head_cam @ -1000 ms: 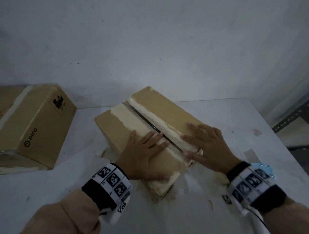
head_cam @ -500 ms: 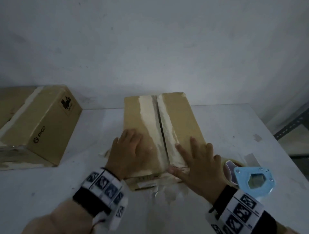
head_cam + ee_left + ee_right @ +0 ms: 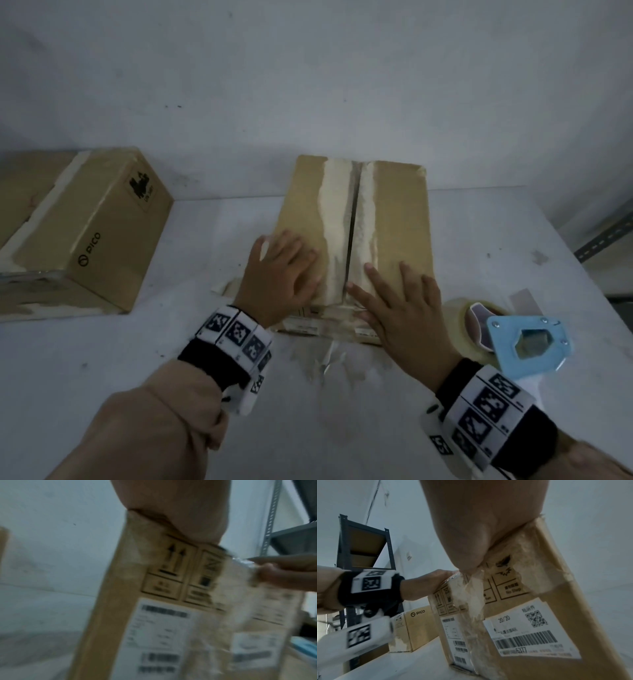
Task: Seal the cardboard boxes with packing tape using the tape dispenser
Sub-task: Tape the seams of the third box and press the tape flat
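A brown cardboard box [image 3: 400, 219] lies in the middle of the white table, its two top flaps closed along a centre seam [image 3: 352, 233] edged with torn pale tape residue. My left hand [image 3: 284, 274] rests flat on the left flap near the front edge. My right hand [image 3: 397, 301] lies flat on the right flap, fingers spread. Neither hand holds anything. A blue tape dispenser [image 3: 527, 346] with a roll of clear tape [image 3: 462, 318] sits on the table just right of my right wrist. The box's front face [image 3: 530, 628] carries shipping labels.
A second box marked PICO [image 3: 92, 236] stands at the left of the table [image 3: 102, 359], beside another box at the far left edge. A metal shelf [image 3: 603, 236] is off the right side. Tape scraps [image 3: 325, 363] lie in front of the centre box.
The box has been turned from a diagonal to square-on, seam pointing away from me. Both hands slid toward its front edge, and the dispenser has come into view at the right.
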The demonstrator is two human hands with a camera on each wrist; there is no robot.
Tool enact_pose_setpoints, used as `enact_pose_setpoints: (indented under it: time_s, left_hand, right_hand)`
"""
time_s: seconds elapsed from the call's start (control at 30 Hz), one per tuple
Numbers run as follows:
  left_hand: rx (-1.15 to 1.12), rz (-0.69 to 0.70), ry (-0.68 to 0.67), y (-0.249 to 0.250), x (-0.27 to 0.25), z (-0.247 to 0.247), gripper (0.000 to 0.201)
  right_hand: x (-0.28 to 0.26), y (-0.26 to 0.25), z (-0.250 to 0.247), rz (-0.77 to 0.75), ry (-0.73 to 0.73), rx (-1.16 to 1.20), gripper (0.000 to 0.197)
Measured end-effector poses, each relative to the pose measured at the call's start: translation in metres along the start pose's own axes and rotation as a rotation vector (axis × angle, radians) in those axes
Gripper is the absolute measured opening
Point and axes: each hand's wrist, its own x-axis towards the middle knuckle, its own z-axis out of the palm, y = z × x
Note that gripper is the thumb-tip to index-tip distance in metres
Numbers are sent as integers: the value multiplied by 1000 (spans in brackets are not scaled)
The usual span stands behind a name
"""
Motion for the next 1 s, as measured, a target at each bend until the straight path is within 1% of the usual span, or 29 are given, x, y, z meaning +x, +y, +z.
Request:
enact_pose_setpoints:
  time_s: [0.03, 0.13, 0.2, 0.23, 0.37, 0.43, 0.5, 0.53, 0.57, 0.6, 0.67, 0.73, 0.8, 0.87, 0.93, 1.0]
  left_hand:
    - [18, 0, -17, 7, -3, 3, 67]
    - [34, -32, 1, 28, -14, 12, 83]
    - [1, -63, -67, 29, -14, 12, 95]
    - [5, -61, -78, 28, -14, 11, 97]
    - [97, -40, -89, 27, -12, 13, 83]
    - [117, -11, -75, 28, -10, 13, 82]
    - [133, 13, -57, 28, -9, 11, 81]
    - [141, 18, -60, 27, -10, 12, 82]
    - [147, 19, -64, 26, -10, 13, 82]
    - [150, 14, -69, 25, -11, 13, 83]
    - [150, 14, -67, 24, -12, 14, 84]
    - [137, 9, -51, 23, -13, 14, 84]
    - [115, 5, -54, 25, -14, 12, 84]
    - [97, 4, -61, 27, -14, 10, 85]
    - [94, -4, -60, 28, -14, 8, 85]
    - [76, -10, -51, 29, -15, 8, 88]
  right_hand:
    - [0, 0, 1, 4, 4, -5, 43]
    - [-1, 0, 5, 1, 2, -14, 42]
    - [-1, 1, 5, -11, 27, 0, 43]
    - [-1, 2, 5, -12, 38, 18, 45]
    - [-3, 2, 7, 4, 1, 58, 52]
    - [-3, 4, 5, -30, -11, 77, 54]
    - [-8, 9, 2, -102, 32, 169, 54]
    - [-13, 12, 1, -117, 70, 246, 53]
    - [-20, 15, -1, -98, 120, 331, 51]
    - [-30, 20, 0, -42, 182, 401, 52]
    - [-52, 34, 7, 131, 272, 452, 56]
    - [-74, 52, 18, 330, 322, 436, 61]
    - [-92, 71, 31, 551, 346, 371, 68]
    - [-109, 84, 46, 789, 293, 318, 81]
    - [-124, 88, 58, 1012, 162, 324, 96]
    - [-135, 87, 66, 1144, 20, 360, 102]
